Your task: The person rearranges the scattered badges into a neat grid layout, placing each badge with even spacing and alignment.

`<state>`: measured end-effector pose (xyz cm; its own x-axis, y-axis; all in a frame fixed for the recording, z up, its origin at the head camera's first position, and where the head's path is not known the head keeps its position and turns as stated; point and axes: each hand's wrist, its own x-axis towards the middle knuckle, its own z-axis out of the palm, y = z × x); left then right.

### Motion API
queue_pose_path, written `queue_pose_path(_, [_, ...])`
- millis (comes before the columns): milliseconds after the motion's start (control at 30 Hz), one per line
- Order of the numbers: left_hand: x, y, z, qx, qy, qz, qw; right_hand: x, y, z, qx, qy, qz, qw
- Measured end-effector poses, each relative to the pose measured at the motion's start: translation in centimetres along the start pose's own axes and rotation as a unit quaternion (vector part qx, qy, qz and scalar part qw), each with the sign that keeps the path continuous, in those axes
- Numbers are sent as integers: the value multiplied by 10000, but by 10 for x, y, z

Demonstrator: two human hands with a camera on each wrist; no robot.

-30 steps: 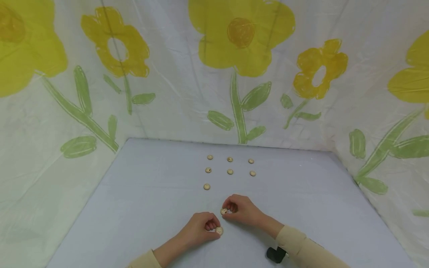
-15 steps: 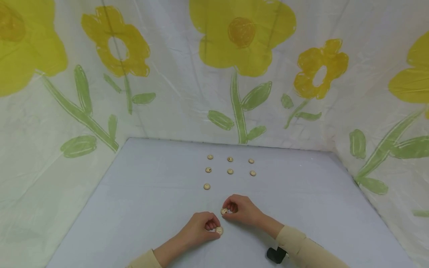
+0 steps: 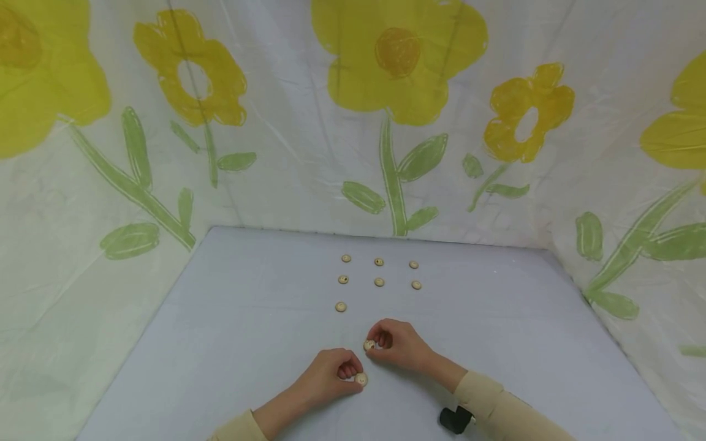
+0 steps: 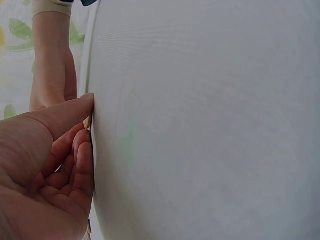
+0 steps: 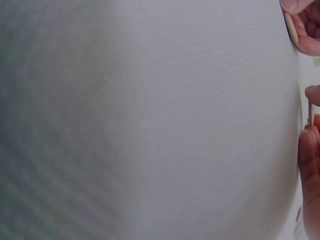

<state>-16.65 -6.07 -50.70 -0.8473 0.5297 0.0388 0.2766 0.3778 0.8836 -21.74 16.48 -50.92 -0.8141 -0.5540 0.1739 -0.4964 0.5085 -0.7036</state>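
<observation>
My left hand [image 3: 330, 375] pinches a small round wooden disc [image 3: 361, 380] by its edge, between thumb and fingertips, low over the table. Just beyond it, my right hand [image 3: 401, 345] pinches a second wooden disc [image 3: 369, 346] that bears dark marks. In the right wrist view both show edge-on as thin: the left hand's disc [image 5: 291, 27] at the top right and the right hand's disc [image 5: 312, 113] below it. Most of the left disc is hidden behind the fingers in the left wrist view. Farther off lie several similar discs, the closest being a single disc [image 3: 341, 307].
Two rows of discs, including a middle disc [image 3: 379, 282], lie toward the back of the pale table [image 3: 242, 306]. A black object [image 3: 455, 420] shows beside the right sleeve [image 3: 496, 404]. A flower-painted curtain [image 3: 287, 153] encloses the back and sides.
My right hand has lifted its disc very slightly away from the left one. My left hand and the discs on the table have stayed put.
</observation>
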Motion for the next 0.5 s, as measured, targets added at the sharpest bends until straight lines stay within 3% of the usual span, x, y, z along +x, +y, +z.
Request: queue_pose_path(500, [0,2,1,138,50,49,9999,7,6,-1,26,320,221,9992])
